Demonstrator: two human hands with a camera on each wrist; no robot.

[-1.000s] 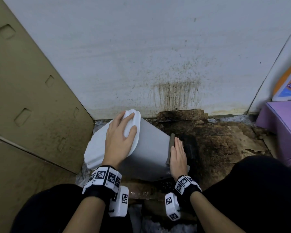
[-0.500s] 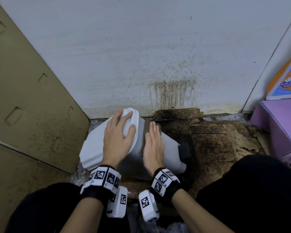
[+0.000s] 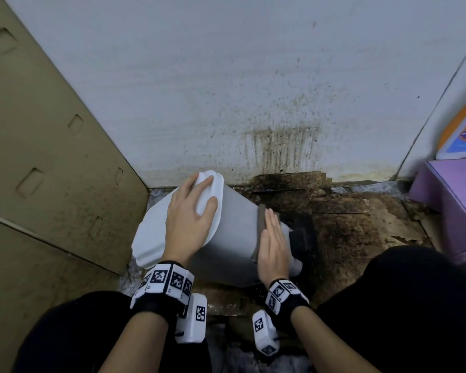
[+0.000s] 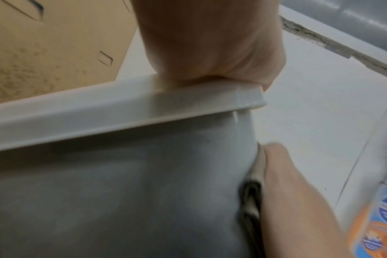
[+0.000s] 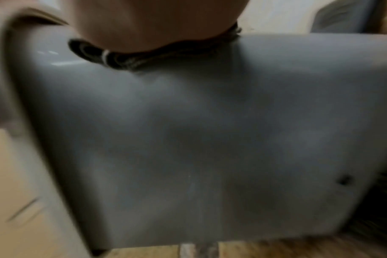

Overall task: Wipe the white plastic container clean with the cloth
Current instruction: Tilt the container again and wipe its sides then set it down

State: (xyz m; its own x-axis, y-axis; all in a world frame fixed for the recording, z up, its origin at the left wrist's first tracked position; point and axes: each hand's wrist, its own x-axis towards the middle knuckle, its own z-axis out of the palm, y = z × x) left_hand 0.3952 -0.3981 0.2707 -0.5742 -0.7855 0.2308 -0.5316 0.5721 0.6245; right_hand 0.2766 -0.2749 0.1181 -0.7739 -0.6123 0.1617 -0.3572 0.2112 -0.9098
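A: Head view?
B: White plastic container (image 3: pixel 234 238) is seen tilted on the stained floor (image 3: pixel 347 230) near the wall (image 3: pixel 226 90), lid end up-left. Left hand (image 3: pixel 190 219) is laid on the lid (image 3: pixel 151 238), fingers spread over its edge. Right hand (image 3: pixel 273 246) is pressed flat, fingers straight and together, on the cloth (image 3: pixel 261 224) against the container side.

A: Left wrist view?
B: Lid rim (image 4: pixel 121 108) is pressed under the palm (image 4: pixel 210 43). The cloth (image 4: pixel 250 200) is seen sandwiched between the container wall (image 4: pixel 121 200) and the right hand (image 4: pixel 287 192).

A: Right wrist view?
B: Blurred. A dark folded cloth (image 5: pixel 126 57) is pinned under the palm (image 5: pixel 155 21) on the grey-looking wall (image 5: pixel 199 139). Finger pose cannot be told here.
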